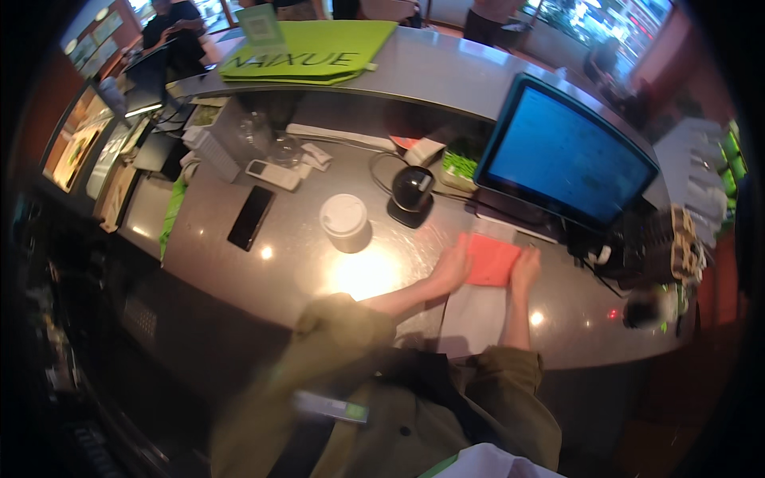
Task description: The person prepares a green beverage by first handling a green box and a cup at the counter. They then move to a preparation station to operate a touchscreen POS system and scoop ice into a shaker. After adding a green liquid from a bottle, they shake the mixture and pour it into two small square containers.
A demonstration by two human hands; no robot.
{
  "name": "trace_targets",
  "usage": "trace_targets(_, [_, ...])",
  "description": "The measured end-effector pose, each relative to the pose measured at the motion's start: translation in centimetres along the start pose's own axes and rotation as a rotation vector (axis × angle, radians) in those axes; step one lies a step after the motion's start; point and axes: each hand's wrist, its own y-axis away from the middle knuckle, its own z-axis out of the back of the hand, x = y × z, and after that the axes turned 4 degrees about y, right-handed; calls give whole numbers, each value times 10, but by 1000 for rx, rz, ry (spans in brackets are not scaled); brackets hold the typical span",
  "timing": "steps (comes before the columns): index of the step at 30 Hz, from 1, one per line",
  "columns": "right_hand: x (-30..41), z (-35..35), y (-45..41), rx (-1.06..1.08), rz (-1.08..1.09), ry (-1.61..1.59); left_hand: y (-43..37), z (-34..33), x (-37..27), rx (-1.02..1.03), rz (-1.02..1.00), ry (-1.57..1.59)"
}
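A flat red packet or folded sheet (491, 260) is held between my two hands over the right part of the metal counter (299, 281). My left hand (455, 263) grips its left edge, and my right hand (525, 267) has hold of the right edge; both are slightly blurred. Beneath the red piece lies a pale sheet or bag (475, 316), running toward my body. To the left stands a lidded paper cup (345, 221), upright. Behind my hands is a black round scanner-like device (412, 191) on a square base.
A lit touchscreen monitor (568, 158) stands at the back right, beside stacked cup carriers (684, 245). A dark smartphone (251, 218) and a white handheld device (272, 175) lie on the left. Green bags (311, 51) lie on the raised ledge. People are beyond it.
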Motion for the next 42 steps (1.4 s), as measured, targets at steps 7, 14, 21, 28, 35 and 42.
trace_targets(7, [96,118,23,334,121,-566,-49,263,-40,-85,250,277])
trace_targets(14, [287,86,12,562,582,-594,-176,379,108,-114,344,660])
trace_targets(21, [441,-54,12,493,1117,90,-246,401,201,-431,574,747])
trace_targets(28, [485,-125,2,592,1118,494,-71,428,102,-565,-187,543])
trace_targets(35, [595,-24,148,1149,1767,312,284,481,146,-1815,-64,299])
trace_targets(42, [674,57,442,1234,2352,-364,592,424,122,-2227,545,49])
